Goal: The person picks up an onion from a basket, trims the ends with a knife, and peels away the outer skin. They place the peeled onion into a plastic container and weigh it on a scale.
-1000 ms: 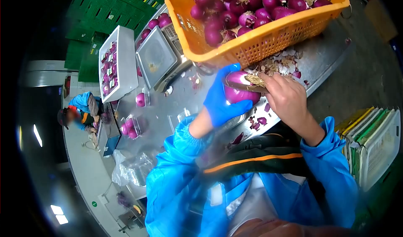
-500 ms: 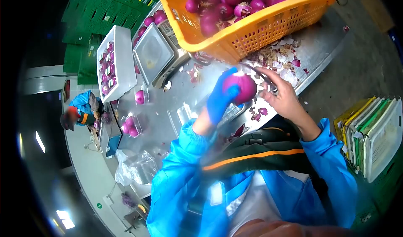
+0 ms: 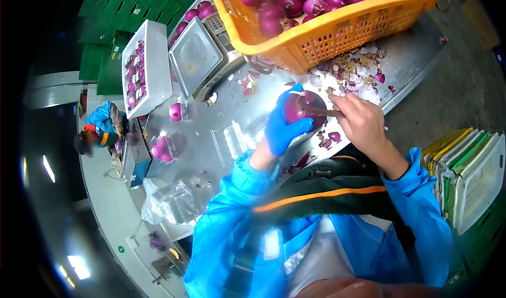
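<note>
My left hand (image 3: 284,123), in a blue glove, is closed round a large red onion (image 3: 309,119) above the metal table (image 3: 203,124). The bare right hand (image 3: 362,119) grips a small knife (image 3: 322,112) by its handle. Its dark blade lies across the face of the onion. Peeled skins and root scraps (image 3: 356,71) lie on the table just beyond my hands. A few purple skin pieces (image 3: 333,137) sit below the onion, near the table edge.
An orange basket (image 3: 337,39) of red onions stands ahead. To the left are a scale (image 3: 195,58), a white box (image 3: 158,68) of packed onions, clear punnets (image 3: 164,147) and a plastic bag (image 3: 171,203). A co-worker (image 3: 103,126) stands far left; stacked crates (image 3: 469,171) are at right.
My right hand has turned and brought the knife blade from the onion's far side onto its face. The onion has been rotated in my left hand. The view has shifted slightly.
</note>
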`<state>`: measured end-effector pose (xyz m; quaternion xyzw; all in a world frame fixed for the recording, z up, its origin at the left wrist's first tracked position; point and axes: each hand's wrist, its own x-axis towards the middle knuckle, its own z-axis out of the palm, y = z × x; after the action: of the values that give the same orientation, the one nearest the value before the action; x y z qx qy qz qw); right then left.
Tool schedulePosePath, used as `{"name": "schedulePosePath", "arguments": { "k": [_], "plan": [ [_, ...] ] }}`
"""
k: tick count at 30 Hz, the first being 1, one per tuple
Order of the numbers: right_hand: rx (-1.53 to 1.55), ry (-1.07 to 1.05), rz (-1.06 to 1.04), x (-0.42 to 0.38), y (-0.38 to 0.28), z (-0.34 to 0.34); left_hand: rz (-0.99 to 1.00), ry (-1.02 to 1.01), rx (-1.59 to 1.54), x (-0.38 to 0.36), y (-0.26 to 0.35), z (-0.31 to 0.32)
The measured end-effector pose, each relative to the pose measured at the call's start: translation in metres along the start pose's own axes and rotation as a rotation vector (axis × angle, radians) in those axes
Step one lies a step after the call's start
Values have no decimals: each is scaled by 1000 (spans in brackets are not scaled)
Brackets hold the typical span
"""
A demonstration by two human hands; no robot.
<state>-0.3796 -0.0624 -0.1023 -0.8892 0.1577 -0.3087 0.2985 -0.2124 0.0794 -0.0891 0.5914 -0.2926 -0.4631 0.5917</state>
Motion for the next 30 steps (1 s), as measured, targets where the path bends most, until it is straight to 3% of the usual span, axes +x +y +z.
{"name": "schedulePosePath", "arguments": {
  "k": [1,5,12,14,18,21,22,24,27,30],
  "plan": [
    [-88,-5,-86,4,-4,-5,-23,-13,-7,-2,-1,-1],
    [-189,-36,-107,9,-5,-2,-52,-64,46,-6,12,9],
    [-113,-89,29,-7,17,0,31,-4,139,-11,10,13],
    [136,-9,48,-11,21,12,120,79,309,-10,0,12],
    [865,-264,592,-8,10,13,210,90,291,-9,0,24],
    [917,-309,666,-11,13,20,-90,28,-57,-12,-10,9],
    [797,-227,550,-15,13,27,-132,9,-27,-11,-9,5],
    [559,-67,315,-14,10,34,-33,78,-15,-13,-7,10],
    [43,-95,82,-13,-4,8,100,128,44,-13,-3,16],
    [-90,-89,123,-10,-6,15,166,130,123,-13,-9,18]
  ]
}}
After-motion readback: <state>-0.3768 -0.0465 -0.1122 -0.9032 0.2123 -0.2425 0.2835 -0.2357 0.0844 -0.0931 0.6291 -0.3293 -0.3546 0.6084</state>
